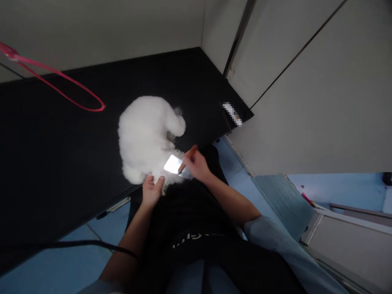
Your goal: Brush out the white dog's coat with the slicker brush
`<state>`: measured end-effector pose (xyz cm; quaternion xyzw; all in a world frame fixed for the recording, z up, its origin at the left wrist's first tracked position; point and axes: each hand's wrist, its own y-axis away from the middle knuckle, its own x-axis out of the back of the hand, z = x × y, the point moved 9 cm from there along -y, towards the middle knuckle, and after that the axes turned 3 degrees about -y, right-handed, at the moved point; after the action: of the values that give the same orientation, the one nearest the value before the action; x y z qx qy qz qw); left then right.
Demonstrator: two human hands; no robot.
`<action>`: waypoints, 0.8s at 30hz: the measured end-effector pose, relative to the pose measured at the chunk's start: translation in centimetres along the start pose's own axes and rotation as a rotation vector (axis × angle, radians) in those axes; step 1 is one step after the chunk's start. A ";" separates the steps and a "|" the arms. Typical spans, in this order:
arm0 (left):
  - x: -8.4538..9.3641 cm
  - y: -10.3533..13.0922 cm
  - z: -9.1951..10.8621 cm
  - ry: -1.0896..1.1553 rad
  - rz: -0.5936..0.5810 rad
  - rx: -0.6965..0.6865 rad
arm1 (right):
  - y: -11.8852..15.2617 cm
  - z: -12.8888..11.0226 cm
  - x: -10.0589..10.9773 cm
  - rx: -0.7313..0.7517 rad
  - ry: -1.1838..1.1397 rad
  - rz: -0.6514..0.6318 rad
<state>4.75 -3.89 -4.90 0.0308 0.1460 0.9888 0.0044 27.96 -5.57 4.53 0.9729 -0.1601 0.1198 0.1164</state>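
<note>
Tool (173, 164) in our right hand (196, 164), gripped by its orange-brown handle (193, 150), was at the near right side of the white animal (143, 130), the handle slanting up to the right with its free end pointing away from us, its flat head washed out by glare. Fluffy and thick-coated, the animal was on the black table (61, 163) near our edge, its long axis running away from us and its far end bending right, while our left hand (152, 191) closed thumb and fingers around its near side
</note>
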 end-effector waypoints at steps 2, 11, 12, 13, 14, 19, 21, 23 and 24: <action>0.1 0.2 0.1 -0.005 0.002 0.001 | -0.2 -0.5 1.3 -0.005 0.025 0.133; -1.5 1.8 0.2 0.061 0.079 0.016 | -1.8 -5.7 -0.6 0.178 0.306 -0.057; -1.6 2.0 0.2 0.077 0.094 0.017 | -1.8 -6.5 -0.8 0.217 0.332 -0.075; -1.7 2.1 0.2 0.089 0.111 0.017 | -1.7 -7.1 -1.6 0.249 0.366 -0.151; -1.7 2.3 0.3 0.097 0.132 0.016 | -1.5 -7.4 -2.4 0.255 0.408 -0.244; -1.9 2.5 0.1 0.125 0.166 0.020 | -1.5 -8.3 -1.3 0.197 0.540 -0.127; -2.0 2.5 0.0 0.133 0.146 0.018 | -1.2 -8.6 -1.6 0.247 0.529 -0.144; -1.9 2.3 -0.2 0.123 0.136 0.026 | -0.8 -7.7 -2.7 0.215 0.512 -0.290; -1.8 2.3 -0.4 0.122 0.136 0.034 | -0.8 -7.2 -2.8 0.177 0.497 -0.317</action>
<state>6.56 -6.20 -4.75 -0.0197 0.1605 0.9842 -0.0719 24.23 -2.16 10.44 0.9329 0.0381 0.3481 0.0838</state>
